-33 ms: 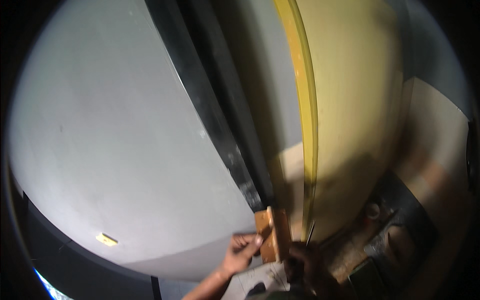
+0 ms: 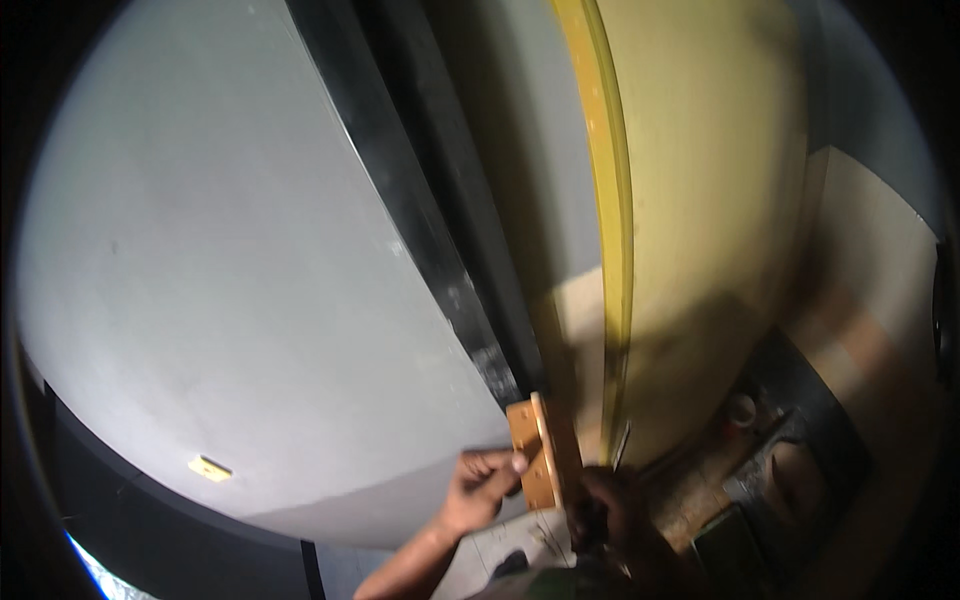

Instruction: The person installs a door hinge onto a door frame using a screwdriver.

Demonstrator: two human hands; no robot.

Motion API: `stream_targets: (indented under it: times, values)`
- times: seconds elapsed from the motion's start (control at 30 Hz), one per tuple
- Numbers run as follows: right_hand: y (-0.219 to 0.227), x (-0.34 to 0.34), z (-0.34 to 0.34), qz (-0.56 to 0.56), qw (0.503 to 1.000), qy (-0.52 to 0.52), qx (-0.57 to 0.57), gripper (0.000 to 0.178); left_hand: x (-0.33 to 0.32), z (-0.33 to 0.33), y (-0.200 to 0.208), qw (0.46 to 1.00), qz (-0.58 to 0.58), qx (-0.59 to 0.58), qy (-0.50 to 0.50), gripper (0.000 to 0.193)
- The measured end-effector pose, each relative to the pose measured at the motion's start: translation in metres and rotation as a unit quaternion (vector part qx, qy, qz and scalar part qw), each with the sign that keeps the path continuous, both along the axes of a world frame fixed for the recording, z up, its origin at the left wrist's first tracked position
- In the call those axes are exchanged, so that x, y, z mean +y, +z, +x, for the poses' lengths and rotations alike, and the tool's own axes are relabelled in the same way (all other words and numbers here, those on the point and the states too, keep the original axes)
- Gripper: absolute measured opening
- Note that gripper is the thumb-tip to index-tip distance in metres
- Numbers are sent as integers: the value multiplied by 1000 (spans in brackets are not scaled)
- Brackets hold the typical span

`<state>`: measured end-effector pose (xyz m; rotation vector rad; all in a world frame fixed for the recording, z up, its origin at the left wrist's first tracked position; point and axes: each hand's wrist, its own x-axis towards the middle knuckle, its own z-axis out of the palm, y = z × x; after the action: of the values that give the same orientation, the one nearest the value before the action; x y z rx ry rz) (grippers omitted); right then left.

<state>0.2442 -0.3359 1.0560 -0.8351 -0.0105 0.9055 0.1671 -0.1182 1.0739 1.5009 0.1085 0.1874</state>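
An orange-brown hinge [image 2: 541,478] with holes in its leaf stands upright at the low end of a dark edge strip [image 2: 455,290]. My left hand [image 2: 476,494] is closed, its thumb and finger pinched together at the hinge's left leaf. Whatever lies between those fingertips is too small to tell. On the other side of the hinge, in deep shadow, my right hand [image 2: 608,508] has its fingers curled. A thin rod-like tool [image 2: 623,443] sticks up from it; its handle is hidden.
A broad grey panel [image 2: 220,280] fills the left, with a small yellow fitting [image 2: 210,468] low on it. Right of the hinge runs a yellow strip [image 2: 617,230] beside a yellowish panel [image 2: 710,170]. Dark clutter [image 2: 790,470] lies on the floor at lower right.
The whole view has shifted slightly, so the hinge and both hands sit a little higher in the picture. The hands keep their places at the hinge.
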Motion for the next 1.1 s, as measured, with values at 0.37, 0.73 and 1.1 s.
stream_targets:
  times: [0.37, 0.73, 1.1]
  values:
    - [40, 5, 25, -43, 886, -176, -428, 13, -43, 43, 71, 964, 161, -190, 88, 26]
    - [149, 42, 105, 83, 836, -271, -470, 24, -5, 39, 238, 549, 616, -431, 364, 28]
    - [230, 101, 149, 182, 885, -211, -372, 32, 21, 96, 315, 357, 731, -515, 271, 41]
